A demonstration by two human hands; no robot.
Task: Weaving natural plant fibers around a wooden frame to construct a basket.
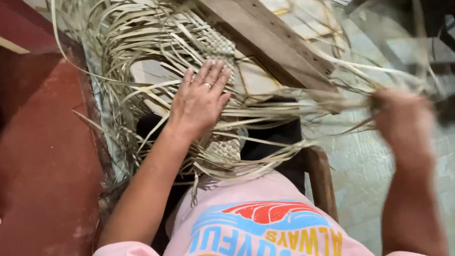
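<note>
I see left hand flat, fingers spread, pressing mat on lap. Right hand, blurred, clenched on strips. Strips look light, springy, brittle; I'd grip near woven edge.

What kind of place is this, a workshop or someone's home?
Probably a home or small craft space where weaving is done by hand. The left hand presses on a half-woven mat of dried leaf strips, the right hand pulls loose strips, beside a wooden beam above a tiled floor.
</note>
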